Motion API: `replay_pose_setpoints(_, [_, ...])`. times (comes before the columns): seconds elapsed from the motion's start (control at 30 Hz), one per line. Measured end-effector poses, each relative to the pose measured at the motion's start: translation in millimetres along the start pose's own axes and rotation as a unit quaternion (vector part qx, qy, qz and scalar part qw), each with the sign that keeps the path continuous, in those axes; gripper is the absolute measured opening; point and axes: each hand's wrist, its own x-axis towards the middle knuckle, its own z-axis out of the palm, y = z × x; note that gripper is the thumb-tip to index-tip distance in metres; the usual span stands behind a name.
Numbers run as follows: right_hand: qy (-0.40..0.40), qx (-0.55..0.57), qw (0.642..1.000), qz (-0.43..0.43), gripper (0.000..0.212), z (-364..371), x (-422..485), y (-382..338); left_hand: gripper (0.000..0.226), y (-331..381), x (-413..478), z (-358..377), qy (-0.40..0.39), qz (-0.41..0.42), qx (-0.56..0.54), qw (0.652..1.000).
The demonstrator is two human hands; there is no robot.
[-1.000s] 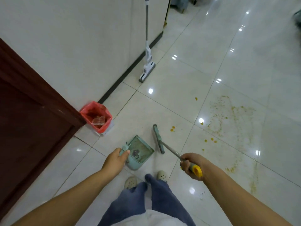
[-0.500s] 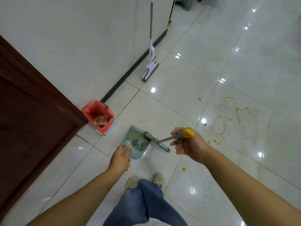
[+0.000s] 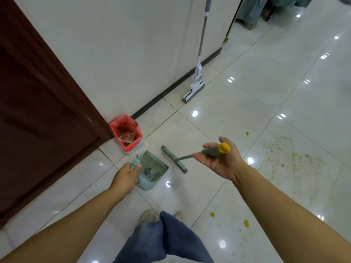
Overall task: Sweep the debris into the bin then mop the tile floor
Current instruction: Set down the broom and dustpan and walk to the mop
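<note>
My left hand (image 3: 127, 176) grips the handle of the teal dustpan (image 3: 154, 165), which is held low over the tiles with dark debris in it. My right hand (image 3: 221, 160) is turned palm up and holds the yellow-capped handle of the small broom (image 3: 173, 159) loosely between thumb and fingers. The broom head hangs just right of the pan's mouth. The red-lined bin (image 3: 121, 121) stands at the wall corner, just beyond the pan. Yellow crumbs and smears (image 3: 281, 154) lie on the tiles to the right. A white mop (image 3: 193, 90) leans on the wall.
A dark wooden door (image 3: 38, 111) fills the left side. Loose yellow bits (image 3: 212, 214) lie near my feet (image 3: 150, 215). Glossy tile floor stretches away to the right, and furniture with grey cloth (image 3: 252, 10) stands at the far top.
My right hand lifted the broom and rolled palm up, and the broom head swung from inside the pan's mouth to just right of it. The pan has come closer to the bin.
</note>
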Motion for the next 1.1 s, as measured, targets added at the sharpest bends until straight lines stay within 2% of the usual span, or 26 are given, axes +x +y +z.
replay_pose_setpoints(0.13, [0.006,-0.027,0.999,0.028,0.015,10,24,-5,0.027,-3,5,0,0.013,-0.005,-0.002,1.000])
replay_pose_setpoints(0.27, [0.038,-0.124,0.990,0.057,0.015,20,55,4,0.030,-6,14,-4,0.021,-0.013,0.012,1.000])
replay_pose_setpoints(0.33, [0.061,-0.198,0.975,0.082,0.034,18,75,12,0.030,-9,19,-7,0.022,-0.014,0.022,0.999])
replay_pose_setpoints(0.4, [0.077,-0.271,0.952,0.114,0.042,16,93,21,0.029,-11,24,-11,0.021,-0.021,0.034,0.999])
replay_pose_setpoints(0.47, [0.103,-0.340,0.924,0.144,0.039,13,105,33,0.029,-13,26,-12,0.015,-0.032,0.038,0.999])
replay_pose_setpoints(0.53, [0.123,-0.382,0.900,0.170,0.027,11,107,48,0.028,-14,26,-12,0.007,-0.036,0.043,0.998])
replay_pose_setpoints(0.6, [0.119,-0.396,0.888,0.201,0.018,12,97,63,0.028,-13,25,-10,-0.001,-0.034,0.046,0.998])
replay_pose_setpoints(0.67, [0.096,-0.388,0.888,0.227,0.018,13,83,69,0.028,-12,23,-8,-0.010,-0.033,0.036,0.999])
replay_pose_setpoints(0.8, [0.051,-0.295,0.914,0.272,0.015,8,66,48,0.027,-9,20,-4,-0.017,-0.032,0.027,0.999])
replay_pose_setpoints(0.97, [0.041,-0.250,0.924,0.286,0.017,-4,50,31,0.026,-12,17,-6,-0.020,-0.033,0.016,0.999])
replay_pose_setpoints(1.1, [0.056,-0.326,0.909,0.253,0.014,1,39,37,0.025,-15,18,-13,-0.019,-0.031,0.011,0.999])
